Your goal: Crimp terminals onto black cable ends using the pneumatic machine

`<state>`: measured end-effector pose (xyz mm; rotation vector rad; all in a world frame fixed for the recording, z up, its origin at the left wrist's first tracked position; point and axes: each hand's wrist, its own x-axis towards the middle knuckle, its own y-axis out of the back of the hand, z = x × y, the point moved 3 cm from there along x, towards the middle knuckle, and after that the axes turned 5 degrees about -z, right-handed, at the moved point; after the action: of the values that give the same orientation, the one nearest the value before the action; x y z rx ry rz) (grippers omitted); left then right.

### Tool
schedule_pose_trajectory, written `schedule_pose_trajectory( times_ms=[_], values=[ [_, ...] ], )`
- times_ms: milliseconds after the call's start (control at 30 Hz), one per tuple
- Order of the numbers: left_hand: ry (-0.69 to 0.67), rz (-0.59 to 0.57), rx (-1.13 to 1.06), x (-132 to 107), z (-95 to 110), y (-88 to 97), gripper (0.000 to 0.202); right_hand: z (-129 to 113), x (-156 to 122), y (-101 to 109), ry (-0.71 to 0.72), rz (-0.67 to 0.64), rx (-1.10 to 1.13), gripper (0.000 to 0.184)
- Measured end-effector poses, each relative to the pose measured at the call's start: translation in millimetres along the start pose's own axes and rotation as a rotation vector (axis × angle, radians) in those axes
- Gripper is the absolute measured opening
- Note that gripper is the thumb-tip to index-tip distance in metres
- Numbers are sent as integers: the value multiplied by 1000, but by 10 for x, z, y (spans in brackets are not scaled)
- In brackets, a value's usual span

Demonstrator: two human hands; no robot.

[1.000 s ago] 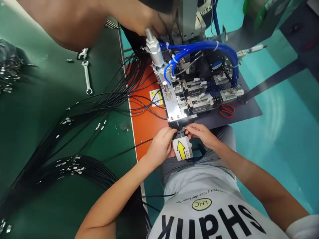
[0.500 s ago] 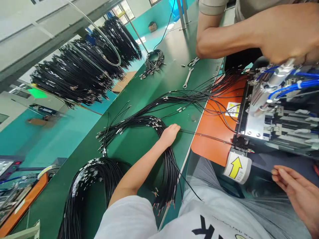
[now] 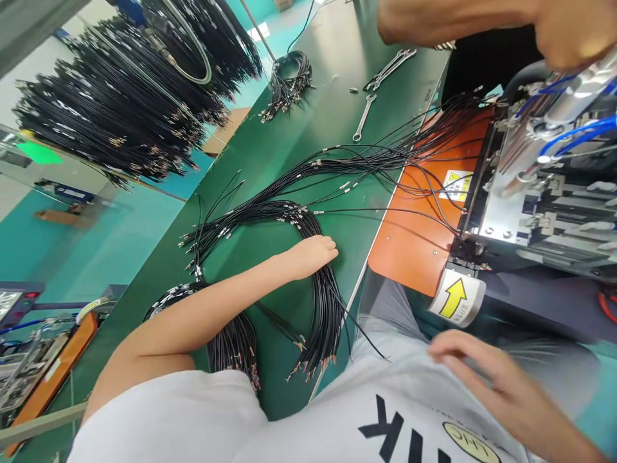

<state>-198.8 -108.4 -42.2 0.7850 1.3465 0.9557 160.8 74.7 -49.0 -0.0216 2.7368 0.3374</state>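
Observation:
My left hand [image 3: 314, 254] lies over a bundle of black cables [image 3: 324, 308] on the green bench. Its fingers are curled together; what they pinch, if anything, is hidden. The bundle bends toward the bench edge, with stripped reddish wire ends at its tip. Just beyond this hand, one black cable [image 3: 385, 209] with a white label runs across to the machine [image 3: 506, 212]. My right hand [image 3: 486, 379], somewhat blurred, hovers over my lap below the machine. Its thumb and fingers are loosely apart, and nothing shows in them.
More cables [image 3: 337, 161] stretch over an orange plate [image 3: 409, 257]. A roll with a yellow arrow [image 3: 456, 299] juts out beneath it. Wrenches [image 3: 364, 119] lie farther back. A co-worker's arm [image 3: 463, 19] reaches over the machine. Hanging cables [image 3: 110, 109] fill the left.
My left hand has drawn back from the single cable leading to the machine, which now lies beyond it. My right hand has moved left toward my body. The view has tilted down.

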Motion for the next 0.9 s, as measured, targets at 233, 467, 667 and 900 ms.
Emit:
schedule_pose_trajectory(
  times_ms=[233, 467, 667, 900],
  values=[
    [50, -26, -16, -66, -83, 37, 22, -162, 986, -996, 50, -313, 218, 55],
    [198, 41, -122, -143, -624, 356, 35, -208, 1294, -1582, 9, -444, 619, 51],
    [486, 147, -143, 127, -1512, 430, 48, -66, 1353, -1661, -32, -429, 574, 44],
    [499, 165, -201, 547, -1796, 327, 35, 25, 1383, -1639, -69, -379, 440, 33]
  ],
)
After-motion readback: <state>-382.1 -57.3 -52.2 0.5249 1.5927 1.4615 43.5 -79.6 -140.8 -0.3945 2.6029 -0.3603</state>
